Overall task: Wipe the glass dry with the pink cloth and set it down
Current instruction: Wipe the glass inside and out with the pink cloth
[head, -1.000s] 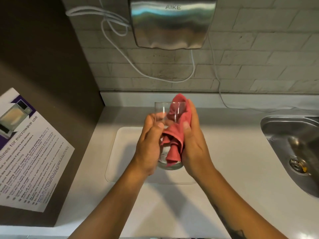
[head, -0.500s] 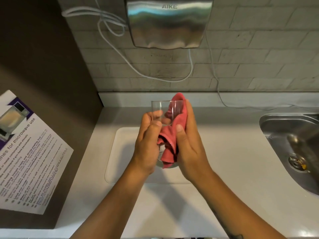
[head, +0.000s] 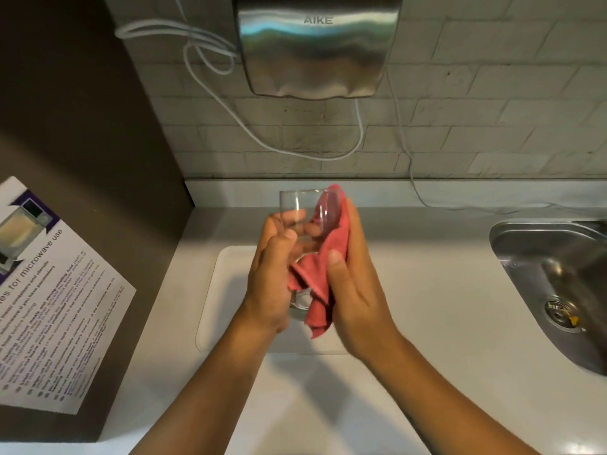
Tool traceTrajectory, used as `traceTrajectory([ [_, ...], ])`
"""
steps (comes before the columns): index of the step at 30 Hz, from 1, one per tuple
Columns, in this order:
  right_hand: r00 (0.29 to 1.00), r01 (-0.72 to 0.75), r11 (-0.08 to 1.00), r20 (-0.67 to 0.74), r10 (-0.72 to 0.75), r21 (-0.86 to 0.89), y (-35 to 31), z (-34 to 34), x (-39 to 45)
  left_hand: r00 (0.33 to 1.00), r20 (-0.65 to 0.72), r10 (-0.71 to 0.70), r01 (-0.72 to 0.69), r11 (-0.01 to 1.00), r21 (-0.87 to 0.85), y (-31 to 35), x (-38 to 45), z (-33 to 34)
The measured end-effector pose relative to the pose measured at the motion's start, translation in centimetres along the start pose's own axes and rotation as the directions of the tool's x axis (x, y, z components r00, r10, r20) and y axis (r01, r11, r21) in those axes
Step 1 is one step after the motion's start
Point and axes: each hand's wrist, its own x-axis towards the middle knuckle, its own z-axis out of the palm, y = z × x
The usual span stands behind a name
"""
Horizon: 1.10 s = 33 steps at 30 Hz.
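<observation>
I hold a clear drinking glass point(head: 297, 206) up over the counter, its mouth pointing away from me. My left hand point(head: 272, 277) grips the glass on its left side. My right hand point(head: 353, 280) presses the pink cloth point(head: 317, 277) against the right side of the glass. Part of the cloth shows through the glass wall near the rim. A loose end of the cloth hangs below my palms. The base of the glass is mostly hidden between my hands.
A white mat point(head: 226, 290) lies on the pale counter point(head: 443, 290) under my hands. A steel sink point(head: 551, 284) is at the right. A steel hand dryer point(head: 315, 44) with white cables hangs on the tiled wall. A dark cabinet with a microwave notice point(head: 49, 297) stands at the left.
My right thumb has slid down the glass with the cloth, and the cloth has bunched lower. Both hands keep their hold on the glass in the same spot.
</observation>
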Motion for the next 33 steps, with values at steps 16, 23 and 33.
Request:
traceTrajectory([
  [16, 0.983, -0.13, 0.99, -0.121, 0.136, 0.057, 1.2, -0.6, 0.9, 0.99, -0.063, 0.128, -0.102, 0.942, 0.32, -1.1, -1.5, 1.6],
  [23, 0.979, -0.164, 0.984, -0.109, 0.171, 0.071, 0.6, -0.2, 1.1, 0.974, -0.17, 0.151, -0.058, 0.889, 0.455, -1.9, -2.9, 1.2],
  [33, 0.989, -0.151, 0.988, 0.011, 0.15, 0.04, 1.0, 0.6, -1.0, 0.985, -0.157, 0.064, -0.021, 0.965, 0.262, -0.4, -0.8, 0.4],
])
